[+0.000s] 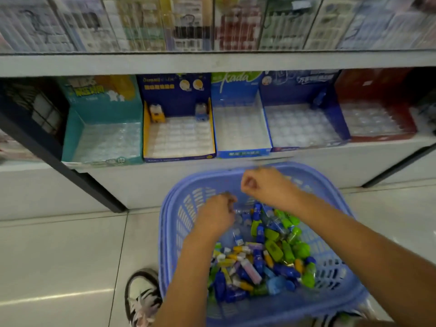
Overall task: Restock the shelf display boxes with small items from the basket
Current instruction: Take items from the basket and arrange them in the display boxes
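Observation:
A lilac-blue plastic basket [174,223] stands on the floor below the shelf, holding several small wrapped items [271,260] in green, blue, yellow and pink. My left hand [215,215] reaches down into the basket's far left part, its fingers curled at the edge of the pile; blur hides whether it grips anything. My right hand [262,185] hovers above the basket's far rim, curled into a loose fist with nothing visible in it. On the low shelf stand a teal display box [73,135], a navy-and-yellow box [177,100], a light blue box [236,90], a dark blue box [292,93] and a red box [372,86].
The navy-and-yellow box has two small items [157,113] at its back; the dark blue box has one blue item [319,99]. Clear trays line the boxes. A dark shelf post [70,168] slants at left. My shoe [141,296] is beside the basket. Packaged goods fill the upper shelf [212,62].

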Action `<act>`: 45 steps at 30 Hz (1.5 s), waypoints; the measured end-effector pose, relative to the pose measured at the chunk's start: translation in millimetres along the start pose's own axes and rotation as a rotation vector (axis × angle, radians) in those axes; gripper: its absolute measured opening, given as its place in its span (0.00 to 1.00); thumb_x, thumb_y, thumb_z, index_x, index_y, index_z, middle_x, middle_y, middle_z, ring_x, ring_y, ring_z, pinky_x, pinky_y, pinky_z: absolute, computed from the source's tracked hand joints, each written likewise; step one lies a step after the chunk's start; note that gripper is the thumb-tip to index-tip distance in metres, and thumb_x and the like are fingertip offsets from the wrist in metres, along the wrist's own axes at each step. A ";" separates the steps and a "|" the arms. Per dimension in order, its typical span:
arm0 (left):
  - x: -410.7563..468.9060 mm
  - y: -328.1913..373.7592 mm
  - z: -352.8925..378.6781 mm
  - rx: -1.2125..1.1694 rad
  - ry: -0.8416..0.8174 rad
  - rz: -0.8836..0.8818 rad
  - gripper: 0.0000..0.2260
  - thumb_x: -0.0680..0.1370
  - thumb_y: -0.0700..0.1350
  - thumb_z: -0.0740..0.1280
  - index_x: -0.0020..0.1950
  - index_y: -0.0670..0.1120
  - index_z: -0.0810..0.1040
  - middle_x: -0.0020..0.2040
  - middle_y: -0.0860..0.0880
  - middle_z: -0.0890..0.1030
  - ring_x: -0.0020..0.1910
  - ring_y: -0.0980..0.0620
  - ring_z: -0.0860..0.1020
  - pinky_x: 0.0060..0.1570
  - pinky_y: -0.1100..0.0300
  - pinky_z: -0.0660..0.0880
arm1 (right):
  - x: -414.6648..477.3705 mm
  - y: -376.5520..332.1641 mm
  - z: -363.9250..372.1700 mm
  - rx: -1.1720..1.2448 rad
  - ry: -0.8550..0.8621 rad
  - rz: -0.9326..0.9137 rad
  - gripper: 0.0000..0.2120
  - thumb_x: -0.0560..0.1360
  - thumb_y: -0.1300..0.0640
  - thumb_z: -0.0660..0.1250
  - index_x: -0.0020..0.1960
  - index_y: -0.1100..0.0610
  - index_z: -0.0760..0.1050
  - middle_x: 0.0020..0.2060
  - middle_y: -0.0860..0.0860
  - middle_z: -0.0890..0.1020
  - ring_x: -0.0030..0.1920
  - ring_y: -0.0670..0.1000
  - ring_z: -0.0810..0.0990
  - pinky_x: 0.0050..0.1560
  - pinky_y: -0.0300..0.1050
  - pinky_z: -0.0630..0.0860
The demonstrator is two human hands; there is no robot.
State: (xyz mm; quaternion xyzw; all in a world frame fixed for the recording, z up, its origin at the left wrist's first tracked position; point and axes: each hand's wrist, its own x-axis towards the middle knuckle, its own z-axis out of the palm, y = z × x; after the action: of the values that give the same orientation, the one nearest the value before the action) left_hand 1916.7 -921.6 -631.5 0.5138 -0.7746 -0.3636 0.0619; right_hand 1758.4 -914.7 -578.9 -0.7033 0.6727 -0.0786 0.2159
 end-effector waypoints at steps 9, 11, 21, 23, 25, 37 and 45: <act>-19.1 -13.5 118.4 0.256 -0.673 -0.180 0.19 0.67 0.52 0.75 0.54 0.45 0.81 0.46 0.45 0.80 0.44 0.48 0.79 0.37 0.58 0.73 | -69.3 71.2 142.2 -0.121 -0.599 -0.026 0.16 0.73 0.67 0.62 0.59 0.58 0.73 0.57 0.61 0.77 0.58 0.59 0.75 0.56 0.49 0.73; -16.9 -18.5 120.3 0.243 -0.637 -0.173 0.19 0.66 0.53 0.76 0.52 0.45 0.81 0.49 0.44 0.82 0.47 0.47 0.80 0.38 0.58 0.73 | -65.3 74.2 146.8 -0.187 -0.598 -0.093 0.17 0.73 0.69 0.62 0.60 0.60 0.73 0.58 0.61 0.76 0.59 0.59 0.75 0.58 0.52 0.73; -14.9 -24.7 101.5 0.060 -0.713 -0.135 0.15 0.68 0.56 0.76 0.45 0.47 0.80 0.39 0.51 0.78 0.40 0.55 0.77 0.37 0.61 0.71 | -57.4 81.3 103.1 0.035 -0.532 -0.018 0.15 0.68 0.62 0.73 0.53 0.58 0.75 0.51 0.54 0.77 0.51 0.55 0.77 0.47 0.45 0.72; -7.9 -11.8 82.7 -0.035 -0.636 -0.074 0.11 0.70 0.51 0.75 0.43 0.44 0.81 0.32 0.53 0.77 0.31 0.61 0.74 0.35 0.64 0.70 | -53.3 86.0 71.2 0.264 -0.453 0.083 0.16 0.69 0.58 0.74 0.55 0.56 0.74 0.46 0.51 0.78 0.46 0.51 0.77 0.46 0.46 0.73; -0.8 9.8 56.2 -0.217 -0.523 -0.076 0.08 0.71 0.45 0.75 0.40 0.45 0.78 0.30 0.53 0.77 0.28 0.62 0.74 0.33 0.65 0.72 | -49.3 85.7 32.9 0.528 -0.373 0.130 0.15 0.71 0.61 0.73 0.56 0.55 0.73 0.40 0.53 0.79 0.38 0.52 0.78 0.40 0.46 0.75; 52.8 150.3 -47.1 -0.377 0.326 0.278 0.07 0.77 0.49 0.69 0.44 0.47 0.76 0.34 0.52 0.76 0.32 0.55 0.74 0.29 0.68 0.68 | -2.6 124.2 -157.4 0.437 0.569 0.153 0.10 0.69 0.60 0.74 0.50 0.57 0.80 0.39 0.56 0.81 0.33 0.43 0.81 0.35 0.26 0.74; 106.1 170.0 -7.4 -0.142 0.199 0.229 0.05 0.80 0.46 0.62 0.48 0.45 0.71 0.39 0.51 0.73 0.33 0.55 0.70 0.27 0.66 0.64 | 82.1 161.8 -170.9 -0.074 0.475 0.212 0.18 0.72 0.51 0.71 0.57 0.60 0.78 0.55 0.60 0.80 0.56 0.60 0.76 0.56 0.53 0.74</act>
State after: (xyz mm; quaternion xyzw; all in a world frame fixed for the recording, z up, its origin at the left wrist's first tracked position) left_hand 1743.2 -979.2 -549.0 0.4502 -0.7904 -0.3552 0.2154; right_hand 1549.1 -1029.3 -507.1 -0.5982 0.7768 -0.1939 0.0333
